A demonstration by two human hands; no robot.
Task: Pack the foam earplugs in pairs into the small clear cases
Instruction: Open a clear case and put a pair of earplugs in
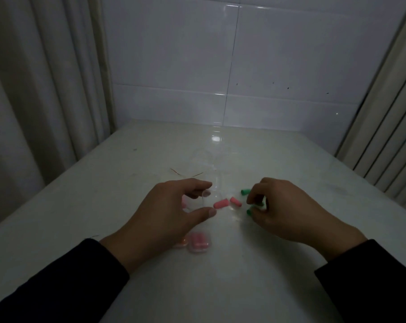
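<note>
The left hand (171, 213) is holding a small clear case (206, 195) in its grip, while the right hand (283, 210) is pinching green earplugs (249, 212). Two pink earplugs (221, 203) are lying on the surface (220, 287) between the hands, and a filled case (198, 244) is sitting beside the left wrist.

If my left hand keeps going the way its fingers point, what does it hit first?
Likely the nearer pink earplug, lying just beyond the left hand; depth is unclear in this dim view.
</note>
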